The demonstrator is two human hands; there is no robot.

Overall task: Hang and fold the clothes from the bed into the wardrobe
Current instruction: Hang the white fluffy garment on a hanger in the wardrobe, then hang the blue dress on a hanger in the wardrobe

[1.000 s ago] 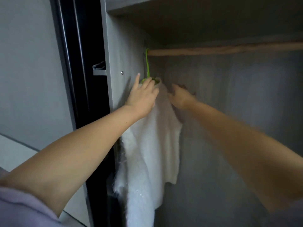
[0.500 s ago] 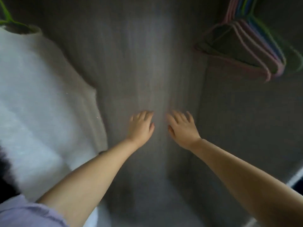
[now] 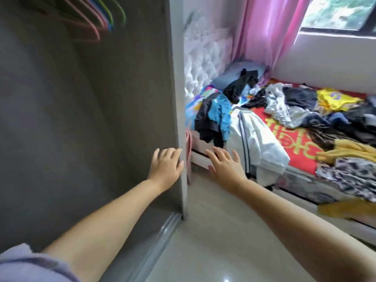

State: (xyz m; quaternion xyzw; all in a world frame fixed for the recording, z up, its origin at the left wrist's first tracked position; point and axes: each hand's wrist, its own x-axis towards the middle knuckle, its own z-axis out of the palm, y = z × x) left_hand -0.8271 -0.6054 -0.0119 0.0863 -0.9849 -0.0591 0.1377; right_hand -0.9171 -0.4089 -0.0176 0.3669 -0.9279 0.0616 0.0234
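The grey wardrobe [image 3: 175, 82] fills the left half, its inside dark, with several empty coloured hangers [image 3: 95, 19] at the top. To the right stands the bed [image 3: 289, 137] with a red cover, strewn with clothes: a white garment with dark stripes [image 3: 258, 139] hanging over the near edge, a blue and black jacket [image 3: 215, 115], a yellow shirt [image 3: 333, 98]. My left hand [image 3: 165, 165] is open in front of the wardrobe's side panel. My right hand [image 3: 224, 162] is open with fingers spread, in the air short of the white garment. Both hold nothing.
A pale glossy floor [image 3: 219, 237] runs between wardrobe and bed. The wardrobe's sliding-door track [image 3: 162, 226] lies at its foot. A pink curtain [image 3: 268, 27] and a window [image 3: 337, 13] are behind the bed, and a white tufted headboard [image 3: 203, 58] stands beside the wardrobe.
Both hands let go of the white sweater on the green hanger and came down empty. My view swung right from the wardrobe's inside to the bed.
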